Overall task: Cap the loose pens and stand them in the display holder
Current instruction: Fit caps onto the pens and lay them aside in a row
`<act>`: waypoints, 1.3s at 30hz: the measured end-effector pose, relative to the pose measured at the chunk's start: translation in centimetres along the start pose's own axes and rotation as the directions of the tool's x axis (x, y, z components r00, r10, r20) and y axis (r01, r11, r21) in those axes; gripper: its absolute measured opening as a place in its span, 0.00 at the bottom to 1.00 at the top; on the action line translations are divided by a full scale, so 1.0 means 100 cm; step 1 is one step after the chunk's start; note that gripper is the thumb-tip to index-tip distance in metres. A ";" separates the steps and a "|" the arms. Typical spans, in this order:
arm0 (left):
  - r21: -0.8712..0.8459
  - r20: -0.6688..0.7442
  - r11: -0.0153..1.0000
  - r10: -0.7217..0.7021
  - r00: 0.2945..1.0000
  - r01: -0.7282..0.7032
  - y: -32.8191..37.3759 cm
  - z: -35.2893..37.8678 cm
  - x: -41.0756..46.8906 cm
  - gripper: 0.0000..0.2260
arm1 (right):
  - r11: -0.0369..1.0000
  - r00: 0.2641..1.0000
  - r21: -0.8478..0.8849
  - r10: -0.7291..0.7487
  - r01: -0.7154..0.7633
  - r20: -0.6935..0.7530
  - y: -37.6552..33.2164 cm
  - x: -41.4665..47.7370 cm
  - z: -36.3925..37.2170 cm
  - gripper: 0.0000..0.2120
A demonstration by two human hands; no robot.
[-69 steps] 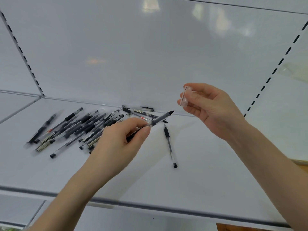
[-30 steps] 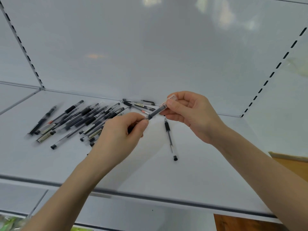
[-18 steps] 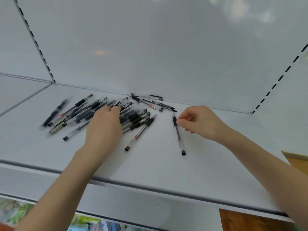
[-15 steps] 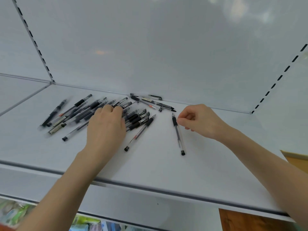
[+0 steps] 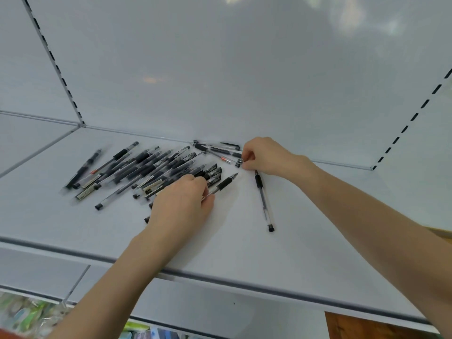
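Left hand [image 5: 182,204] grips an uncapped pen [image 5: 221,185]; right hand [image 5: 263,155] pinches a small cap [image 5: 240,161]; beside the left hand, the pile [image 5: 146,171] remains; no holder visible.

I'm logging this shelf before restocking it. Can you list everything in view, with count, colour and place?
Loose clear-barrelled pens with black grips: a heap too overlapped to count, clear and black, left half of the shelf.
Uncapped clear pen with black grip: one, clear and black, right edge of the heap, under the left hand's fingers.
Single clear pen with black end plug: one, lying apart, just below the right hand.
Small cluster of pens: a few, black and clear, one with a red mark, at the back wall.
White metal shelf: one, white, dark front edge.
Blurred colourful packages: count unclear, bottom left, below the shelf.
Left hand: on the heap's right edge.
Right hand: pinching at the cluster's right end.
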State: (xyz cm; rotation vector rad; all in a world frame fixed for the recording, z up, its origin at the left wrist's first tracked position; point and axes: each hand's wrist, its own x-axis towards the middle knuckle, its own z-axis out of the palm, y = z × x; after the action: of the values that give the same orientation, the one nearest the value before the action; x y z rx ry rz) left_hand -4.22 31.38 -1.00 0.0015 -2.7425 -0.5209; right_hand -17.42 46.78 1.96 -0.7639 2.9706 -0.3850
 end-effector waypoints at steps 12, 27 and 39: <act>-0.547 -0.024 0.833 -0.118 0.993 0.086 0.007 -0.014 -0.002 0.08 | 0.653 0.939 0.755 0.218 0.064 -0.267 -0.005 -0.031 -0.035 0.05; -0.612 -0.048 0.791 -0.035 0.998 -0.002 0.022 -0.022 -0.004 0.05 | 0.375 0.931 0.910 0.234 0.179 -0.279 -0.023 -0.077 -0.043 0.07; -0.561 -0.142 0.826 -0.021 0.990 -0.063 0.023 -0.021 -0.004 0.04 | 0.425 0.963 0.891 0.131 0.158 -0.234 -0.029 -0.079 -0.034 0.06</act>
State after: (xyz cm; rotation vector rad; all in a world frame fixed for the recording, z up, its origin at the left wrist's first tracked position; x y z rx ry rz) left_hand -3.01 32.83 1.54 -0.1326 -2.3439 -1.2572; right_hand -9.50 48.90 5.88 -0.5680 2.2762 -2.0205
